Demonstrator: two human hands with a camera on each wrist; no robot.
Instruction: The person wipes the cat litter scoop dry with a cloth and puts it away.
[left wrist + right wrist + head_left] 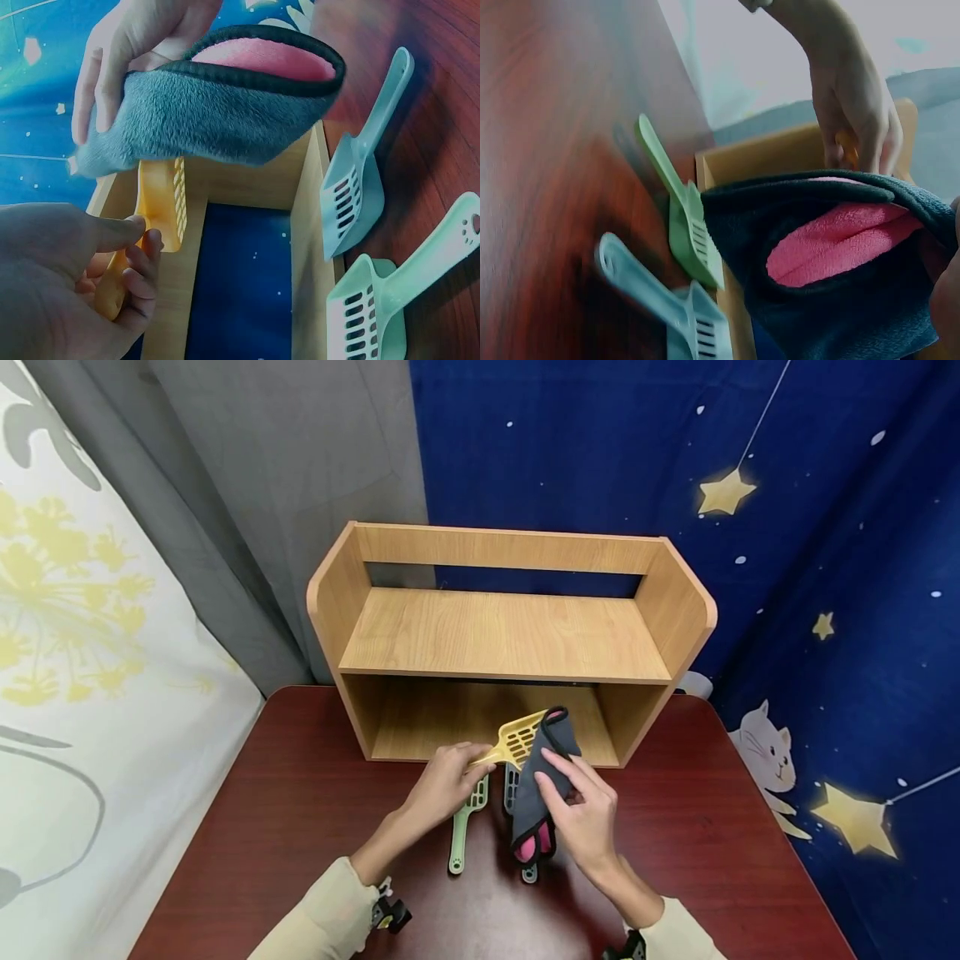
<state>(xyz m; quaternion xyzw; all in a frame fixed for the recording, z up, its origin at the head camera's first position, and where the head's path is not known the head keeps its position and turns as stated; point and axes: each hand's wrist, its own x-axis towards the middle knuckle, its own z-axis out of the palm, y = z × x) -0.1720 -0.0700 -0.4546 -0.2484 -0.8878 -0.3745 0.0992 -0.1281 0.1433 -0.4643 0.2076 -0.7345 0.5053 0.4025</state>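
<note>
A yellow slotted litter scoop (517, 739) is pinched by its handle in my left hand (447, 781). My right hand (587, 810) grips a folded grey cloth (546, 777) with black edging and a pink inner side. The cloth lies against the scoop's slotted head and covers part of it. In the left wrist view the cloth (217, 112) sags over the yellow scoop (161, 202). Below the hands, a green litter scoop (459, 835) and a blue-grey litter scoop (529, 872) lie on the table, the second mostly hidden by the cloth.
A two-level wooden shelf (502, 635) stands at the back of the dark red table (315, 827), just beyond the hands. Grey (300, 443) and blue star-patterned curtains (570, 443) hang behind it. A white flower-patterned cloth (67, 760) hangs at the left.
</note>
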